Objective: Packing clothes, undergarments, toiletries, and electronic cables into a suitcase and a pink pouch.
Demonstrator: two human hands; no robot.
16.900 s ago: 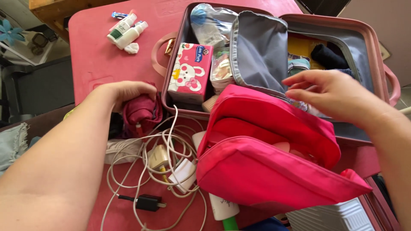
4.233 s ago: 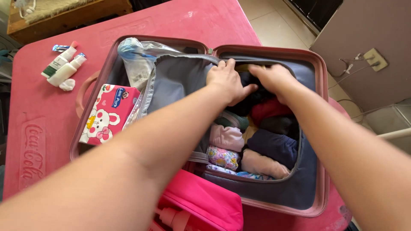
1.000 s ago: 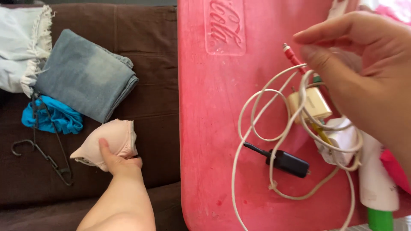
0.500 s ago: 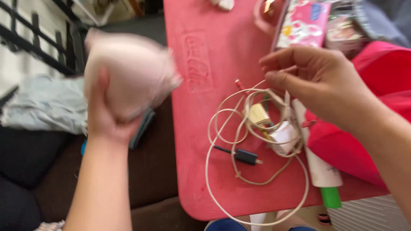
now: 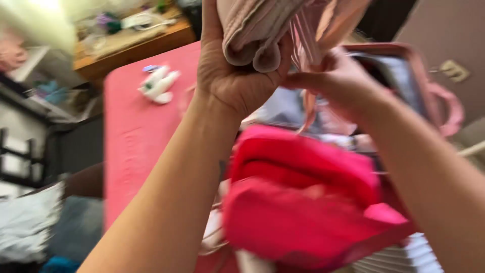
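Bunching up at the top of view, the beige padded garment (image 5: 262, 35) is clenched in the left hand (image 5: 230, 76), while the right hand (image 5: 328, 81) pinches its pink straps (image 5: 308, 96) above the bright pink bag (image 5: 303, 202) and open suitcase (image 5: 424, 86).

1 head-worn view looks steeply down, close over the red table (image 5: 132, 132), motion-blurred

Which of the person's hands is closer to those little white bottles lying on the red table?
The left. The left hand, gripping a beige garment, is raised just right of the white bottles. The right hand pinches the garment's straps farther right, over the pink suitcase.
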